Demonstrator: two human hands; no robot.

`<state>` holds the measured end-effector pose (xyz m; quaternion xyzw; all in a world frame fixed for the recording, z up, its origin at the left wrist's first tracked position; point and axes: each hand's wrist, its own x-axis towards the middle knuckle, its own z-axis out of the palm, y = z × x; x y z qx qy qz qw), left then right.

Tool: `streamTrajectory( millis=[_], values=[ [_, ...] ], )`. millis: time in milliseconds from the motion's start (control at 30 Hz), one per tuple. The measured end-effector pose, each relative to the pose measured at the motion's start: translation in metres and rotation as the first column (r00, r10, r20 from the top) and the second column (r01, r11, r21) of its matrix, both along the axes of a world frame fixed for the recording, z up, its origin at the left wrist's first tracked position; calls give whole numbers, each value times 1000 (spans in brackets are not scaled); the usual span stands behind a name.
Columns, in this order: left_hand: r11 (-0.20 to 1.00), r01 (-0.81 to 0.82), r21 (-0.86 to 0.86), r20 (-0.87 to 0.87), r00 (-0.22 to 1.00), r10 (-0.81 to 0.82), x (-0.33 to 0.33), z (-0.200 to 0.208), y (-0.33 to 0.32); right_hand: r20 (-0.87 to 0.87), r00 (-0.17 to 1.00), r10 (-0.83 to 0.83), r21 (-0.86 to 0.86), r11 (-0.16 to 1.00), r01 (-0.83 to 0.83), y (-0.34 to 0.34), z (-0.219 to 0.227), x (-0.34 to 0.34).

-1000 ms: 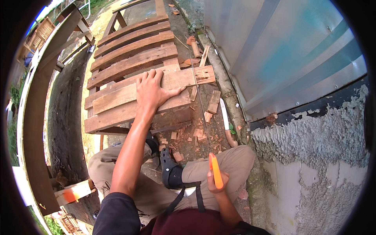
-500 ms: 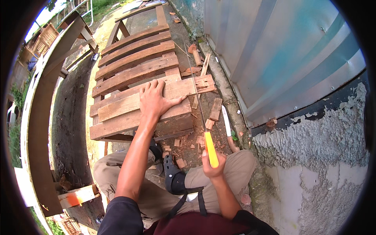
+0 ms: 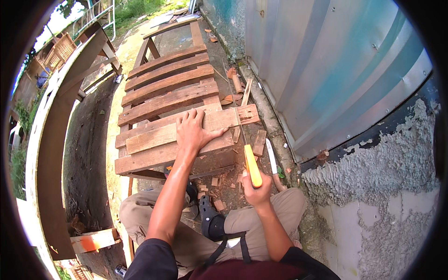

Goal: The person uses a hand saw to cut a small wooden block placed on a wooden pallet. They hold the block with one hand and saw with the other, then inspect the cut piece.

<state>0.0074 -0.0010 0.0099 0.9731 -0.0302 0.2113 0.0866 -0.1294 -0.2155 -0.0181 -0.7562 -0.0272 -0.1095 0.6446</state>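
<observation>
A wooden board (image 3: 158,135) lies across the near end of a slatted wooden bench (image 3: 170,93), its right end jutting past the edge. My left hand (image 3: 190,133) presses down on the board, fingers and thumb spread. My right hand (image 3: 256,189) is closed around the yellow handle of a handsaw (image 3: 252,165). The thin saw blade crosses the board near its right end and points away from me. The depth of any cut cannot be made out.
Right of the bench, a knife (image 3: 271,156) and several wood offcuts (image 3: 258,142) lie on the ground. A corrugated metal sheet (image 3: 322,70) and a rough wall (image 3: 368,163) bound the right side. A long wooden frame (image 3: 51,140) stands at left. My crossed legs are below the bench.
My right hand has pushed the saw forward, away from me, across the board. The left hand keeps its place on the board. The whole view has shifted slightly.
</observation>
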Motion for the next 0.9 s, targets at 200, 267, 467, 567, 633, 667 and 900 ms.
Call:
streamTrajectory(
  millis=[200, 267, 467, 567, 633, 667, 900],
  values=[
    [1000, -2, -30, 25, 1000, 3, 3, -1, 3, 222, 974, 49, -304, 952, 21, -56, -71, -136],
    [999, 11, -40, 22, 1000, -10, 0, -2, 2, 199, 980, 13, -259, 965, 40, -47, -68, -120],
    [998, 26, -51, 3, 1000, -26, 2, 4, 0, 115, 991, -64, 67, 996, 57, 25, 17, 66],
    [1000, -4, -15, -23, 1000, 4, 2, 2, 4, 90, 996, 6, -49, 999, -1, 15, -2, 24],
    [999, 7, -33, 18, 1000, -7, 1, 2, 1, 136, 990, 35, -111, 994, -20, -11, -32, -33],
    [999, -1, -41, 17, 1000, 2, 0, 0, 3, 177, 984, 37, -203, 979, 0, -25, -55, -66],
    [1000, 9, -23, 14, 1000, -9, 4, -1, -1, 99, 995, 18, -126, 992, -5, -40, -34, -58]
  ],
)
